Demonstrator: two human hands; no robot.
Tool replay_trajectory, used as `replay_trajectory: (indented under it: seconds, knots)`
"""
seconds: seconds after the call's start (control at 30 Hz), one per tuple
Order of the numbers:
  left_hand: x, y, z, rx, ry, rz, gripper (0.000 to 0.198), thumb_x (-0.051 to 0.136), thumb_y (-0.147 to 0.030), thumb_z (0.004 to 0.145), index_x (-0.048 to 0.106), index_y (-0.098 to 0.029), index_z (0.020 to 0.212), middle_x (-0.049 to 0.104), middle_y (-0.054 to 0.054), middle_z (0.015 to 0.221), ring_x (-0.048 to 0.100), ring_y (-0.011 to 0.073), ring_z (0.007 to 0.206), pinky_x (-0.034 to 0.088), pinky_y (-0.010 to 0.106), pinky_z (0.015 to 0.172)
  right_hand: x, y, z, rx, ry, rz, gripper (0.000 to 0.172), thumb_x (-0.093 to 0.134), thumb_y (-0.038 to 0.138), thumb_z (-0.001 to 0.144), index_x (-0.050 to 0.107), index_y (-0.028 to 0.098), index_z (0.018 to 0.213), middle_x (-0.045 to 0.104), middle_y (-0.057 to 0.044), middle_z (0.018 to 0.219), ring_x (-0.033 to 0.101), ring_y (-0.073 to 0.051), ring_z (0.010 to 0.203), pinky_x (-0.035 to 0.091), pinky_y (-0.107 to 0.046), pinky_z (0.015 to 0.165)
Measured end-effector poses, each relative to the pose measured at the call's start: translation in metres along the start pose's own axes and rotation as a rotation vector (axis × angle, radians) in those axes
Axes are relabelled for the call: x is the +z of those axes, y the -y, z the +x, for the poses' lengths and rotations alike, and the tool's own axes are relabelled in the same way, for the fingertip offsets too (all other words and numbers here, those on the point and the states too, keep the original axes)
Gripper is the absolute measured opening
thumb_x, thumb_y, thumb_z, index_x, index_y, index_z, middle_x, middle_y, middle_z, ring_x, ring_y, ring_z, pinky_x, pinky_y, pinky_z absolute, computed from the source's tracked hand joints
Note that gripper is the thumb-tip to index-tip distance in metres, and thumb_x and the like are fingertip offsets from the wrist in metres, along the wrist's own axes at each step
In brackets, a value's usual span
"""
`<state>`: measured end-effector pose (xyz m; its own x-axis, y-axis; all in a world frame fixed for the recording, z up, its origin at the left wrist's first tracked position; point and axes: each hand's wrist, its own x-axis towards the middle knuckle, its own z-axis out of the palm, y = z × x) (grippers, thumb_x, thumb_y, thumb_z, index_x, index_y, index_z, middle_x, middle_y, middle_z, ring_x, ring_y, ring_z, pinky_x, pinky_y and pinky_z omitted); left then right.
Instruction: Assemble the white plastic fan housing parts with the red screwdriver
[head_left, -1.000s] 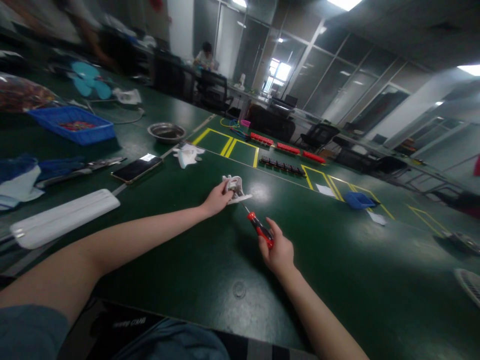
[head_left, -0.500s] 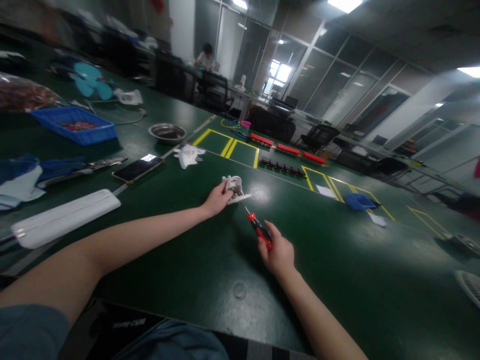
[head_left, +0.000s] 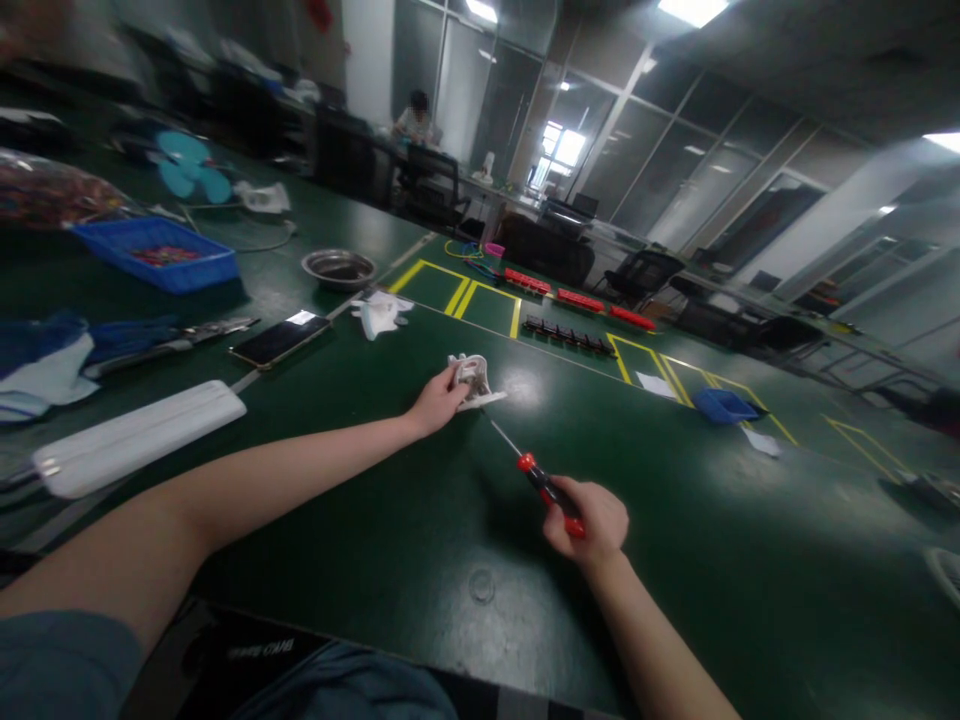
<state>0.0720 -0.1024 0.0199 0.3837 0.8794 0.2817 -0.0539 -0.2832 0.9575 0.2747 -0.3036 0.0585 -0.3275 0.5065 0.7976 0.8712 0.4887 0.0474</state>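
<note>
My left hand (head_left: 436, 402) grips a small white plastic housing (head_left: 474, 380) above the green table, thumb toward me. The housing is hollow with a curved wall and a flat edge; its inside is too small to make out. In my right hand (head_left: 594, 522) is a screwdriver (head_left: 541, 480) with a red and black handle. Its thin metal shaft points up and left toward the housing, with the tip a short way off the near edge. Left of the housing, another white plastic part (head_left: 381, 313) lies on the table.
On the left lie a white power strip (head_left: 142, 435), a phone (head_left: 281, 340), pliers and gloves. Behind them stand a metal bowl (head_left: 337, 268), a blue tray (head_left: 161, 262) of small parts and a turquoise fan (head_left: 191, 165). Black (head_left: 566, 335) and red strips lie farther back. A person sits in the background.
My right hand has drawn the screwdriver back, down and to the right, so its tip has come away from the housing. My left hand keeps its hold, nearly still.
</note>
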Motion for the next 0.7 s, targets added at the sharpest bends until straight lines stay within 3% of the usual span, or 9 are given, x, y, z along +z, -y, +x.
replay_trajectory:
  seconds: [0.1,0.23,0.5,0.7]
  knots:
    - [-0.001,-0.003,-0.002,-0.018,0.006,0.025,0.040,0.049,-0.021,0.086,0.056,-0.015,0.125,0.067,0.008,0.110,0.062,0.0202,0.098,0.048,0.035,0.090,-0.001,-0.001,-0.002,-0.043,0.045,0.074,0.023,0.053,0.019,0.076,0.060,0.015,0.098,0.061,0.000,0.063,0.054,-0.011,0.048,0.042,-0.024,0.048]
    - [-0.001,-0.003,-0.004,-0.014,0.030,0.069,0.042,0.050,-0.025,0.086,0.056,-0.017,0.127,0.067,0.007,0.110,0.063,0.0207,0.096,0.050,0.034,0.086,0.009,-0.003,-0.005,-0.123,0.215,0.176,0.024,0.054,0.023,0.077,0.059,0.015,0.099,0.060,0.001,0.062,0.053,-0.011,0.049,0.040,-0.024,0.049]
    - [0.002,0.000,-0.003,0.024,0.079,0.261,0.044,0.052,-0.029,0.085,0.057,-0.019,0.127,0.068,0.006,0.106,0.064,0.0221,0.094,0.051,0.036,0.084,0.022,0.003,-0.004,-0.020,0.558,0.280,0.037,0.052,0.033,0.080,0.056,0.019,0.113,0.065,-0.001,0.078,0.060,-0.013,0.066,0.044,-0.023,0.059]
    - [0.013,-0.002,0.029,0.116,0.179,0.483,0.046,0.052,-0.029,0.085,0.056,-0.023,0.130,0.069,0.006,0.104,0.065,0.0237,0.087,0.053,0.037,0.078,0.029,0.003,-0.006,-0.014,0.649,0.325,0.043,0.056,0.040,0.079,0.053,0.020,0.117,0.065,-0.001,0.086,0.061,-0.013,0.071,0.041,-0.021,0.058]
